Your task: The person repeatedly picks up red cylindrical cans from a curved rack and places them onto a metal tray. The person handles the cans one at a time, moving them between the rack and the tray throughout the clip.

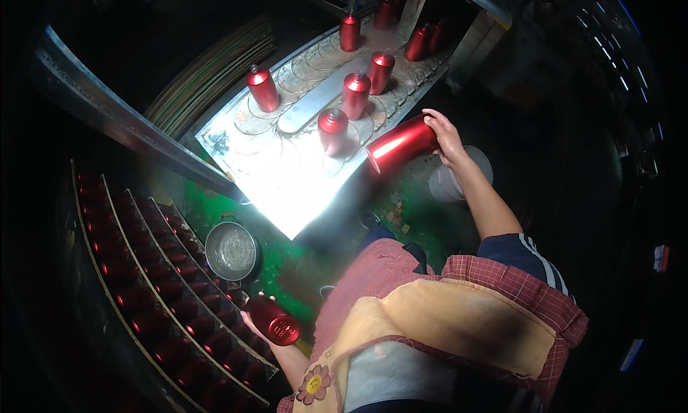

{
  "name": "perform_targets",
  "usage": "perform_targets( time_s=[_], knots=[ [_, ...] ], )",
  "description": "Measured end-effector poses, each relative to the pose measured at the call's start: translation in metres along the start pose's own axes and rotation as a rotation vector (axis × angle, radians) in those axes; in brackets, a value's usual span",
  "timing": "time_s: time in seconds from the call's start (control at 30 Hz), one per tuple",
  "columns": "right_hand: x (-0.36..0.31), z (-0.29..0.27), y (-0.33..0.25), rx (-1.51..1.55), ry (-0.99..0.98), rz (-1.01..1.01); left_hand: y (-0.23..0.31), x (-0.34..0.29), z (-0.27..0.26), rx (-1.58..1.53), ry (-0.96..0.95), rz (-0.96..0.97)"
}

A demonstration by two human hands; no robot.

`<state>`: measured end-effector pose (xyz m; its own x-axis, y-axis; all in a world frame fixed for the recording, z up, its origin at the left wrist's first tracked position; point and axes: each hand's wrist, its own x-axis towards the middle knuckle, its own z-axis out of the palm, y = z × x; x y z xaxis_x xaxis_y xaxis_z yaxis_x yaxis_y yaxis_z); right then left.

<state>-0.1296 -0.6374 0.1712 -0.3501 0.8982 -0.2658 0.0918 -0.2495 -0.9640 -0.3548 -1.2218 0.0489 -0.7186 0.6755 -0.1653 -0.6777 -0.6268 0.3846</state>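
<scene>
My right hand point(447, 138) is closed around the neck end of a shiny red metal bottle point(399, 145), tilted with its base toward the lower left, beside the conveyor. Low on the left, my left hand point(256, 324) grips another red bottle point(274, 321), its base turned toward me. That hand is next to the racks of red bottles. On the conveyor point(236, 122) several red bottles stand upright, among them a near one point(333, 132) and one at the left side point(263, 90). Strong light washes out the conveyor's near corner.
Slanted racks point(158, 291) filled with red bottles take up the lower left. A round metal pan point(231, 251) sits over the green floor point(287, 252). A white bucket point(466, 173) is behind my right forearm. A metal rail point(129, 112) curves along the left.
</scene>
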Motion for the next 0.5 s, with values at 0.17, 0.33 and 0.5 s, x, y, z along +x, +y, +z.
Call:
perform_targets(
  time_s=[0.17,0.33,0.5],
  knots=[
    [0.194,-0.080,-0.023,-0.673,0.297,-0.495,-0.067,0.116,0.120,0.472,0.328,0.144],
    [0.385,-0.074,-0.027,-0.764,0.385,-0.519,-0.151,0.242,0.236,1.286,0.325,0.393],
    [0.516,-0.093,-0.027,-0.895,0.309,-0.427,-0.268,0.359,0.298,1.773,0.113,0.688]
  ],
)
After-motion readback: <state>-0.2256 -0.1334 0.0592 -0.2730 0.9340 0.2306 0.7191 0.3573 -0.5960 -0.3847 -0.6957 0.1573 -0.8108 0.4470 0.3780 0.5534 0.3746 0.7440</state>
